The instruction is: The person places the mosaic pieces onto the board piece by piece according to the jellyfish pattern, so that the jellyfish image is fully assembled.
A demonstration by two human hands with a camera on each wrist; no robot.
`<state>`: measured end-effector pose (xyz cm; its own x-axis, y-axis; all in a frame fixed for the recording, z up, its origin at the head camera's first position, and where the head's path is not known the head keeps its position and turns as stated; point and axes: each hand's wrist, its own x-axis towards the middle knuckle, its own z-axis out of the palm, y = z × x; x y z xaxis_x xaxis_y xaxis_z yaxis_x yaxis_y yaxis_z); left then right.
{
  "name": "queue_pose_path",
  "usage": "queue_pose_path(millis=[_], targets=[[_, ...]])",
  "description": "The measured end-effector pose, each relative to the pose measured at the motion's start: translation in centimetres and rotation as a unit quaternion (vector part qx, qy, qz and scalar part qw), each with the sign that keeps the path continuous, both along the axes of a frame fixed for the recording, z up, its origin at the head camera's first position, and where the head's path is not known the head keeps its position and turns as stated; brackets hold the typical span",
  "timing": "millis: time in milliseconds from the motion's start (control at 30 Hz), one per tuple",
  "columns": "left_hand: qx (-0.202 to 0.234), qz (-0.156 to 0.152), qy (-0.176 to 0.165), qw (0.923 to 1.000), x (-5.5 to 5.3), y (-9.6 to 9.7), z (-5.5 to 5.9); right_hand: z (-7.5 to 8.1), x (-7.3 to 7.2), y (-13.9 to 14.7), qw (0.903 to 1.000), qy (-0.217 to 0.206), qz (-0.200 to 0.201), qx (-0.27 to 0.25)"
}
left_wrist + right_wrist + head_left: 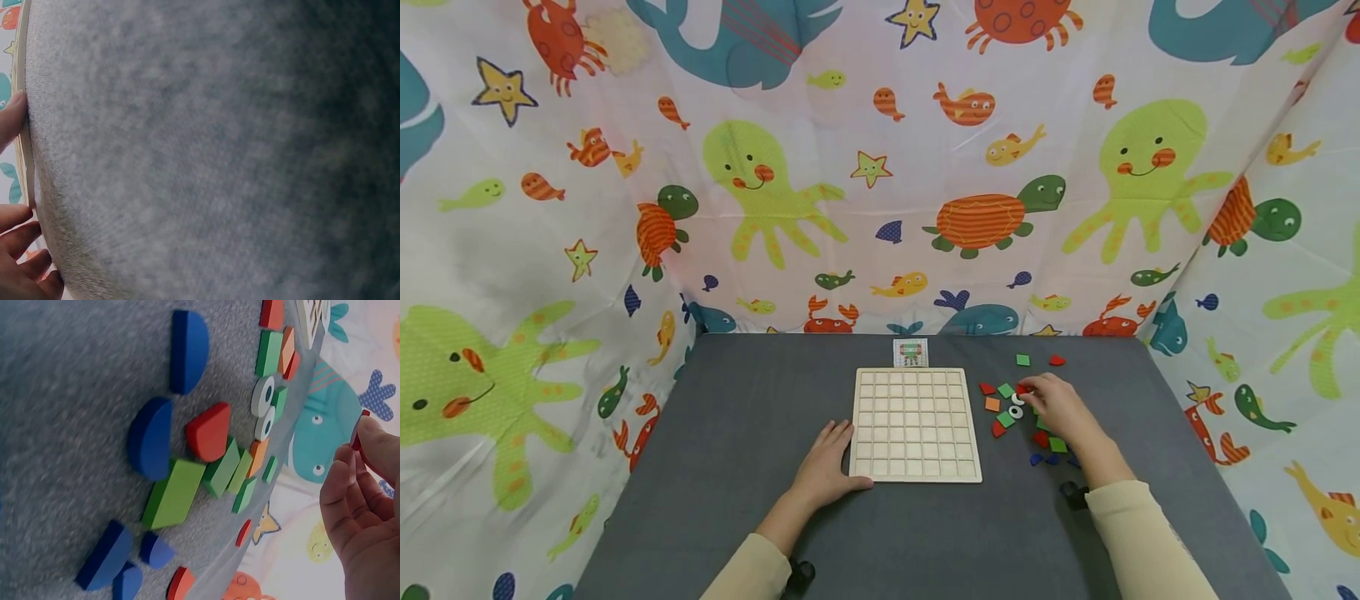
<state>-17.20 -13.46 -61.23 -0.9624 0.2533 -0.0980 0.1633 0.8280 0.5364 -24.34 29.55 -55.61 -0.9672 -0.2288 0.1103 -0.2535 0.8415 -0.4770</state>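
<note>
A pale wooden board [917,426] with a grid of square cells lies on the grey table. My left hand [828,467] rests at its lower left corner, fingers along the left side and thumb by the near edge. In the left wrist view the thumb [14,117] touches the board's edge [24,150]. Over the loose pieces to the right, my right hand [1063,410] pinches a small red piece [358,430] between thumb and fingers. Below it are green squares [1057,445], white rings [1016,412], blue half-rounds [152,439] and a rounded red piece [209,432].
A small picture card [911,352] lies against the board's far edge. Near the back right are a green square [1023,360] and a red piece [1057,360]. An orange square [992,404] lies close to the board's right side. A sea-animal curtain [880,237] hangs behind the table.
</note>
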Motion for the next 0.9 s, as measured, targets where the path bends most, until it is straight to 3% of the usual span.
queue_pose_path(millis=[900], targets=[[0.002, 0.004, -0.005, 1.0, -0.1, 0.0, -0.2, -0.5, -2.7, -4.6, 0.9989, -0.028, 0.037, -0.011]])
